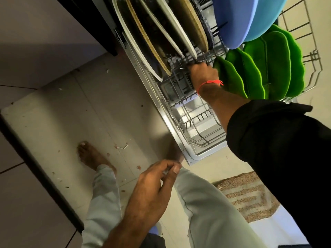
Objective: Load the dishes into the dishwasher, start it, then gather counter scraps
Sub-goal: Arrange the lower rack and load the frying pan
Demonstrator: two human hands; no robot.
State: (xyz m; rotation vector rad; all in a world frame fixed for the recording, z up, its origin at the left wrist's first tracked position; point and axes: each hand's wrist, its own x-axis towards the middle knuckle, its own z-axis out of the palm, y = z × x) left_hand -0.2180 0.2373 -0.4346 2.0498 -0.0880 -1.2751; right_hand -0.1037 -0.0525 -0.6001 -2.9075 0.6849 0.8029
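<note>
Reaching into the dishwasher rack [197, 122], the right hand [204, 72] hides its fingers; the left hand [154, 183] hangs loosely curled.

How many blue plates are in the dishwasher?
2. The darker blue plate stands beside the woven mats, and the lighter blue plate is right behind it, above the green leaf-shaped plates. More may be hidden.

**What the view is keeping back**

The right hand [203, 73] is burying its fingertips in the rack [195, 120], grip unreadable. The blue plates [238, 20] are running off the top edge. The left hand [154, 183] is pinching something too small to identify.
</note>
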